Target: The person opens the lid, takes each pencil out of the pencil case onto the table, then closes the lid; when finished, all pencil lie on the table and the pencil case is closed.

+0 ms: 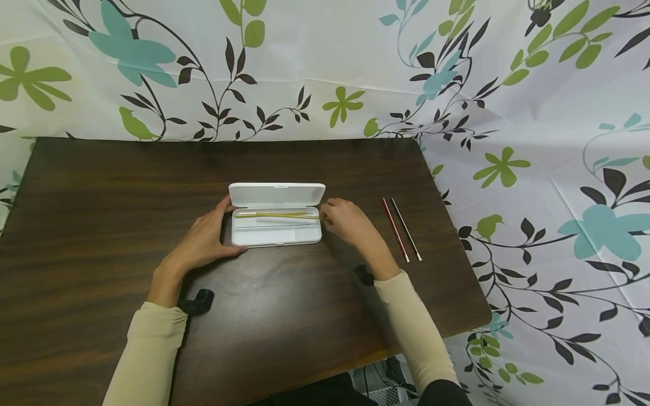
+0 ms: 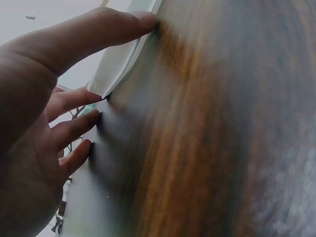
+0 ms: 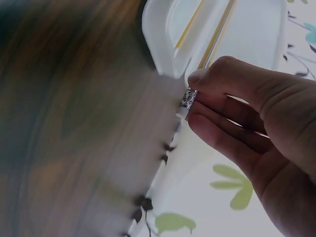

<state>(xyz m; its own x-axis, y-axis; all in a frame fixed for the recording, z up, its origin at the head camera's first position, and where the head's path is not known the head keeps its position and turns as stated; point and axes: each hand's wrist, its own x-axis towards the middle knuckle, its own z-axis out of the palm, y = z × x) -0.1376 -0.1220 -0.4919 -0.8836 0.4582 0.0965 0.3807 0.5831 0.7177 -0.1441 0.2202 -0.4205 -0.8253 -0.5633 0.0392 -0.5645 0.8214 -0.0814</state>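
Observation:
A white pencil case [image 1: 302, 235] lies open on the table, its lid [image 1: 277, 195] tipped back on the far side. My left hand [image 1: 205, 234] grips the case's left end, thumb at the near edge and fingertips toward the far corner. At the right end, my right hand [image 1: 349, 224] pinches a yellow pencil [image 3: 216, 34] between thumb and fingers, close to its metal ferrule and white eraser. The shaft of that pencil extends over the case. Another yellow pencil [image 3: 188, 29] lies inside the tray beside it.
On the dark wooden table [image 1: 284, 316], a red pencil [image 1: 395, 228] and a silver-grey pencil [image 1: 406, 228] lie side by side, right of my right hand. A leaf-patterned cloth [image 1: 304, 67] hangs beyond the table's far and right edges.

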